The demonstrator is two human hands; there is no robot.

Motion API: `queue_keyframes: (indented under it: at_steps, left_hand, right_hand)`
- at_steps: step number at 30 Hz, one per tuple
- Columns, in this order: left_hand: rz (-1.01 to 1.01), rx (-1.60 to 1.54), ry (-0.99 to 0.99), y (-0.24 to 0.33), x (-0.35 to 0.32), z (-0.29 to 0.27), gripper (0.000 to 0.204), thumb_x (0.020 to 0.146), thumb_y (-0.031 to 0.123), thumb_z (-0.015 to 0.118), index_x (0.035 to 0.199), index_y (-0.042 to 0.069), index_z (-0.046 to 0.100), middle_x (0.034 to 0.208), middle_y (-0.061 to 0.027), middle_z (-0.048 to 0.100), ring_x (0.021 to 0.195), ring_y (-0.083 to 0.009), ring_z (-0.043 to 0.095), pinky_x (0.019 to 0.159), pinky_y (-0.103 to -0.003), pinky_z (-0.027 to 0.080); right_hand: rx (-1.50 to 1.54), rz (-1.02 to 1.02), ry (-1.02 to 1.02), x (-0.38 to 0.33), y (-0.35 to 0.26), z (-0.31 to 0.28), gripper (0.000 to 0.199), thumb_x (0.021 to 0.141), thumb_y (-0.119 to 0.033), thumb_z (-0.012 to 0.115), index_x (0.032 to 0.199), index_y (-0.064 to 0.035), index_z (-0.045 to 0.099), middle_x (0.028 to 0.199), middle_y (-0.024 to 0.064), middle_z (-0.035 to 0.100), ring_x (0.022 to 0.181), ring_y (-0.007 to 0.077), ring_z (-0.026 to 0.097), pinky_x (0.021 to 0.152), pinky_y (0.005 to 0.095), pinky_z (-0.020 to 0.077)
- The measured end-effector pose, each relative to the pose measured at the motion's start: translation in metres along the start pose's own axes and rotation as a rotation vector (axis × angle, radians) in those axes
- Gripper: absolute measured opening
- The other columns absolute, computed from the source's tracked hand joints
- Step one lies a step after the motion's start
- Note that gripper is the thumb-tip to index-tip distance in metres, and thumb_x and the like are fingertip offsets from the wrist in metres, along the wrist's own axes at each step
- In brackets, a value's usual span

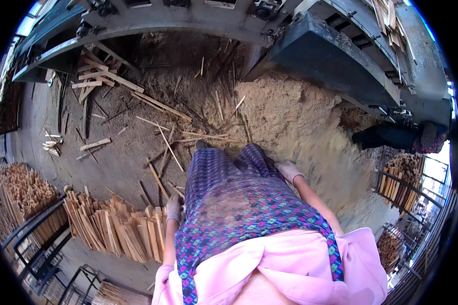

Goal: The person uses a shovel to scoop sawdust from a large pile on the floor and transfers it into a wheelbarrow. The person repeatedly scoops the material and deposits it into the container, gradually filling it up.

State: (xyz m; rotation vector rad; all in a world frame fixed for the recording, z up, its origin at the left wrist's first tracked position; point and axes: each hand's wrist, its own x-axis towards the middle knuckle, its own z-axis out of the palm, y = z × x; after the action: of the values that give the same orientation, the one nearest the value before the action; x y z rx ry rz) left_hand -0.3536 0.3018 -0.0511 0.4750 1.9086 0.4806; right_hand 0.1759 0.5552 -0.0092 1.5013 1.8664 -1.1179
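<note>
Both my arms hang at my sides in whitish work gloves. My left hand is beside my left thigh with its fingers loosely extended, and I see nothing in it. Close to it stands a long row of upright wooden slats. A thin wood strip lies on the floor just ahead of that hand. My right hand rests near my right thigh, over the sawdust, its fingers loosely apart and holding nothing visible. A patterned apron covers my front.
Ahead is a large metal machine, with a dark sloped housing at right. A sawdust heap spreads below it. Scrap wood litters the floor. Another person stands at far right by a wood stack. Metal racks stand left.
</note>
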Motion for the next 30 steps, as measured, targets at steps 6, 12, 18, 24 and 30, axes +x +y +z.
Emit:
queue_keyframes:
  at_steps: [6, 12, 18, 24, 30]
  left_hand:
    - [0.350, 0.567, 0.021, -0.044, -0.004, -0.054, 0.028, 0.091, 0.022, 0.059, 0.111, 0.005, 0.068, 0.099, -0.0137, 0.070, 0.084, -0.0289, 0.068, 0.075, -0.042, 0.056]
    - [0.361, 0.351, -0.018, 0.016, 0.032, -0.093, 0.025, 0.100, 0.026, 0.052, 0.102, 0.006, 0.068, 0.073, -0.0015, 0.059, 0.060, -0.0129, 0.053, 0.057, -0.028, 0.045]
    - [-0.171, -0.283, 0.045, 0.114, 0.093, -0.080, 0.036, 0.100, 0.036, 0.057, 0.123, 0.009, 0.067, 0.084, -0.0002, 0.066, 0.069, -0.0104, 0.059, 0.055, -0.028, 0.043]
    - [-0.042, -0.119, -0.186, 0.195, 0.130, -0.041, 0.039, 0.101, 0.030, 0.058, 0.133, 0.008, 0.062, 0.093, -0.0012, 0.070, 0.074, -0.0108, 0.062, 0.059, -0.027, 0.045]
    - [-0.032, -0.318, -0.128, 0.184, 0.088, -0.023, 0.044, 0.100, 0.026, 0.059, 0.138, 0.004, 0.059, 0.096, -0.0033, 0.070, 0.078, -0.0097, 0.063, 0.062, -0.024, 0.047]
  right_hand:
    - [0.258, 0.095, 0.223, 0.031, -0.115, -0.083, 0.051, 0.100, -0.043, 0.050, 0.127, -0.0017, 0.064, 0.132, 0.0225, 0.063, 0.125, 0.0405, 0.057, 0.107, 0.0433, 0.0443]
    - [0.372, 0.157, 0.203, 0.031, -0.160, -0.098, 0.066, 0.098, -0.051, 0.052, 0.140, -0.0004, 0.056, 0.144, 0.0220, 0.055, 0.135, 0.0374, 0.050, 0.113, 0.0397, 0.0389]
    - [0.611, 0.284, 0.205, 0.023, -0.136, -0.107, 0.067, 0.097, -0.050, 0.054, 0.141, 0.0007, 0.055, 0.143, 0.0252, 0.055, 0.135, 0.0394, 0.050, 0.113, 0.0391, 0.0391]
    - [0.358, 0.284, 0.107, -0.013, -0.077, -0.057, 0.066, 0.096, -0.056, 0.051, 0.135, -0.0042, 0.061, 0.139, 0.0273, 0.057, 0.132, 0.0410, 0.053, 0.110, 0.0424, 0.0409]
    - [0.315, 0.207, -0.020, 0.026, -0.041, -0.051, 0.051, 0.097, -0.044, 0.047, 0.128, -0.0075, 0.066, 0.138, 0.0286, 0.057, 0.129, 0.0427, 0.054, 0.107, 0.0442, 0.0434]
